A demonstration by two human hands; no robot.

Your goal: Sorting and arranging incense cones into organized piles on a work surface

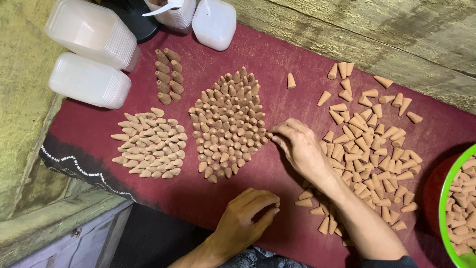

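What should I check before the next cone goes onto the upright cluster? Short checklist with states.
1. Right hand at the edge of the upright cluster: ok, fingertips touch it.
2. Cone in right fingers: cannot tell, fingers hide it.
3. Left hand holding a cone: ok, a small cone shows at the fingertips.
4. Loose cones within reach: ok, scattered beside the right forearm.
5. Cluster standing: ok, tips point up, none visibly toppled.
6. Red cloth bare beside the cluster: ok.
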